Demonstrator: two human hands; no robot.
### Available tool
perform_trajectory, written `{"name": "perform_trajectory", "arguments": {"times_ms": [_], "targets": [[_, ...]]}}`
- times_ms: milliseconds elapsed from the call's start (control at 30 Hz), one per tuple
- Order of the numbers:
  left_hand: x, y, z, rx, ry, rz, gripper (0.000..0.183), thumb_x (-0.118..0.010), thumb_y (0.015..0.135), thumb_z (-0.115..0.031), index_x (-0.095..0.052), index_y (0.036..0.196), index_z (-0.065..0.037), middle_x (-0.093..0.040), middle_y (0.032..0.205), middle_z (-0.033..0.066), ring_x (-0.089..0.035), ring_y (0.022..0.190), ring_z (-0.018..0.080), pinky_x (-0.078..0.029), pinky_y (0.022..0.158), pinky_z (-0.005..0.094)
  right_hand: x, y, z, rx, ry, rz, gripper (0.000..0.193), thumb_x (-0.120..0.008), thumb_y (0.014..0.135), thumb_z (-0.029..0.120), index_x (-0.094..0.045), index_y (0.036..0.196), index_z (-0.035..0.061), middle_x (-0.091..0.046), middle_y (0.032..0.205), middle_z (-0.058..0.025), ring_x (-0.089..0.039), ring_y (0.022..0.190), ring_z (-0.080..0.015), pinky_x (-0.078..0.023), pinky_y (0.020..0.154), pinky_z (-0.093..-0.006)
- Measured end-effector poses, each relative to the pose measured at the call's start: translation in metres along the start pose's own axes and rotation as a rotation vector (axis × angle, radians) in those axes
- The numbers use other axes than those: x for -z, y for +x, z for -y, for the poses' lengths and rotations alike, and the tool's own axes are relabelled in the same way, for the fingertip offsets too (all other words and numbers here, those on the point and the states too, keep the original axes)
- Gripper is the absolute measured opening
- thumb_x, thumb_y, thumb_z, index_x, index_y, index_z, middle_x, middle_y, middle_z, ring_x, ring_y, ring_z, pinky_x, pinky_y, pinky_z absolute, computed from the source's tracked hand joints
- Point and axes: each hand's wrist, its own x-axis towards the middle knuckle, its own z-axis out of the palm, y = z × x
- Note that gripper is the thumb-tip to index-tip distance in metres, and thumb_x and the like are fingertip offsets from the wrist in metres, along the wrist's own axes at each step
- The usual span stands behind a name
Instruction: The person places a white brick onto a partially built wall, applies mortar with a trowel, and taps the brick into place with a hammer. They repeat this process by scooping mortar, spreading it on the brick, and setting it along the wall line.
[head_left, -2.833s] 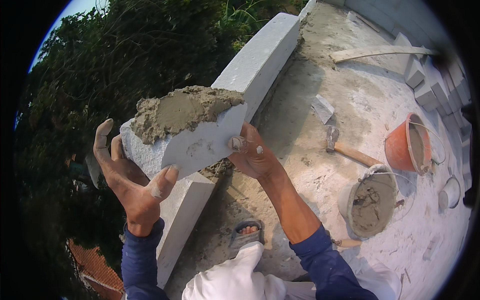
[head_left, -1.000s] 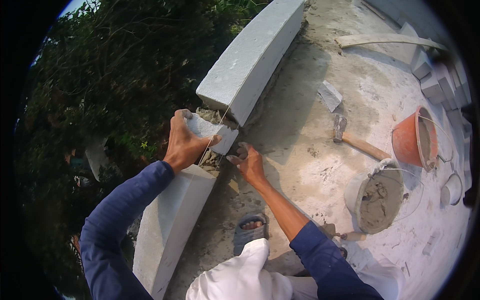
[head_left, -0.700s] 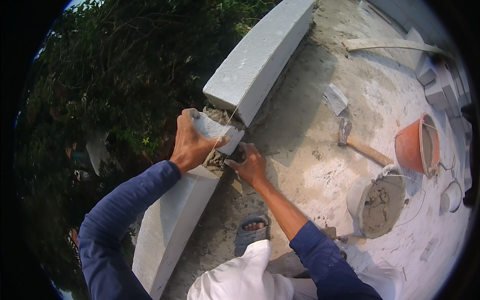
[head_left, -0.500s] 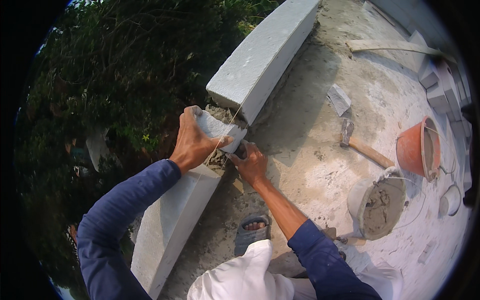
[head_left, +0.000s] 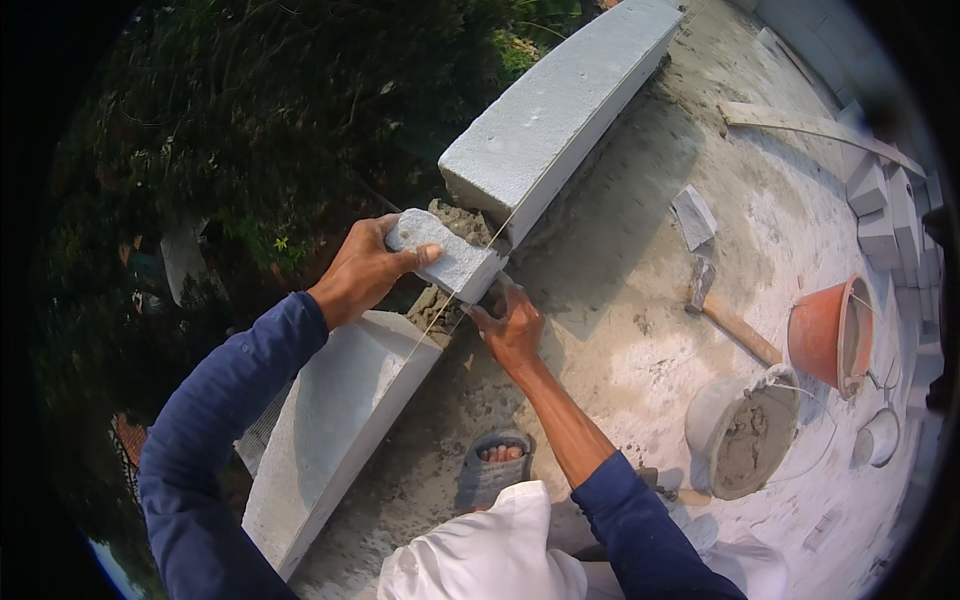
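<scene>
Small pale grey-white block with a rough upper face (head_left: pixel 462 264): lies in the gap between two long blocks of the wall row, set crosswise to them. Left hand (head_left: pixel 360 270) is clamped on its outer end, thumb over the upper face. Right hand (head_left: pixel 515 328) is at its inner end, thumb and forefinger parted; cannot tell whether they press or grip the block. Hands are apart from each other. Lumpy grey-brown wet mortar (head_left: pixel 457 217) fills part of the gap on the block's far side; more shows on the near side. Thin pale string (head_left: pixel 498 236) runs along the row, passing the small block's inner end. Beyond: long white rectangular far block (head_left: pixel 555 110); closer to the body, matching near block (head_left: pixel 325 410). On the floor to the right: wooden-handled hammer (head_left: pixel 740 330), broken grey block piece (head_left: pixel 695 217), grey mortar-filled bucket (head_left: pixel 705 420), orange-red bucket (head_left: pixel 820 335).
</scene>
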Motion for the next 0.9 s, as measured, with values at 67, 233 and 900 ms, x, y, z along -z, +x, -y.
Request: {"name": "perform_trajectory", "arguments": {"times_ms": [67, 233, 900], "targets": [[0.0017, 0.0011, 0.0017, -0.027, -0.015, 0.015, 0.063, -0.086, 0.087, -0.030, -0.063, 0.129, 0.010, -0.074, 0.112, 0.0174, -0.071, 0.105, 0.0240, -0.053, 0.101, 0.0365, 0.0011, -0.0001, 0.0002, 0.027, -0.012, -0.006, 0.061, -0.087, 0.076, 0.028, -0.064, 0.124, -0.0029, -0.070, 0.096, -0.0162, -0.071, 0.079, -0.0332, -0.058, 0.069, -0.0425], [0.0055, 0.0031, 0.0033, -0.042, 0.034, 0.054, 0.063, -0.085, 0.086, -0.033, -0.064, 0.127, 0.010, -0.074, 0.112, 0.0198, -0.072, 0.107, 0.0257, -0.054, 0.100, 0.0379, 0.0022, 0.0018, -0.0006, 0.099, -0.066, -0.053, 0.061, -0.088, 0.073, 0.020, -0.065, 0.125, 0.0011, -0.068, 0.089, -0.0117, -0.068, 0.073, -0.0264, -0.055, 0.064, -0.0393], [0.0059, 0.0044, 0.0025, -0.077, 0.133, 0.036, 0.071, -0.082, 0.088, -0.036, -0.057, 0.134, 0.012, -0.073, 0.112, 0.0261, -0.073, 0.108, 0.0318, -0.056, 0.096, 0.0421, 0.0022, 0.0065, -0.0077, 0.167, -0.093, -0.011, 0.058, -0.083, 0.084, 0.033, -0.064, 0.124, -0.0023, -0.066, 0.090, -0.0125, -0.069, 0.074, -0.0302, -0.055, 0.061, -0.0410]]}}
